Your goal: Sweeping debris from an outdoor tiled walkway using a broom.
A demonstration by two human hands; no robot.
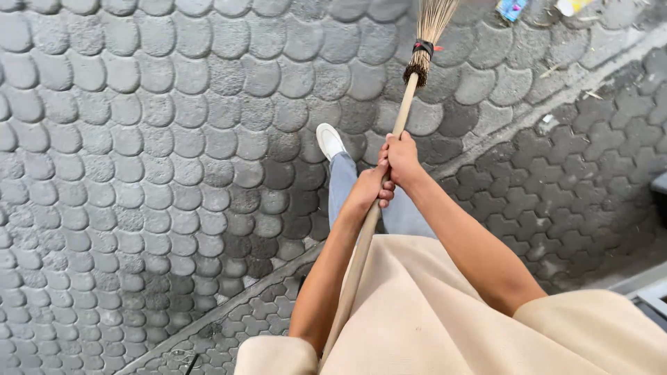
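Here, both hands' fingers [386, 189] (stacked) wrap the broom handle [405, 107].

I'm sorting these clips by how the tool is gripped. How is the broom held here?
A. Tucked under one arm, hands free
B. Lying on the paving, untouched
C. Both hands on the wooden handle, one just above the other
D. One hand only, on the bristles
C: the right hand and the left hand are both closed round the wooden handle of the broom, right nearer the bristles.

Grey paving [139, 139], perhaps litter scraps [513, 8].
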